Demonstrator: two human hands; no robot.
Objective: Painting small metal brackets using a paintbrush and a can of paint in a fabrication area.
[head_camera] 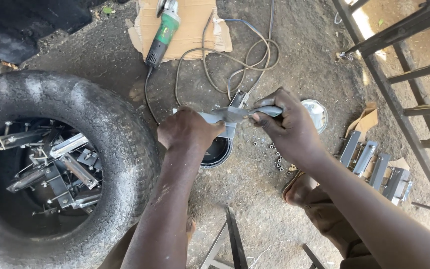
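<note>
My left hand [187,130] is closed around one end of a grey painted metal piece [222,116]. My right hand [287,125] pinches the other end of the same piece between thumb and fingers. The piece hangs above a round black paint tin [216,153] that stands on the ground. Its open lid [317,113] lies just right of my right hand. Several small nuts [276,157] are scattered on the dirt below my right hand.
A big tyre [125,144] at the left holds several grey metal latches [60,169]. More grey metal parts [374,167] lie in a row at the right. A green angle grinder [162,32] rests on cardboard [195,30], its cable [235,65] looped nearby. A dark metal gate frame [409,79] stands at the right.
</note>
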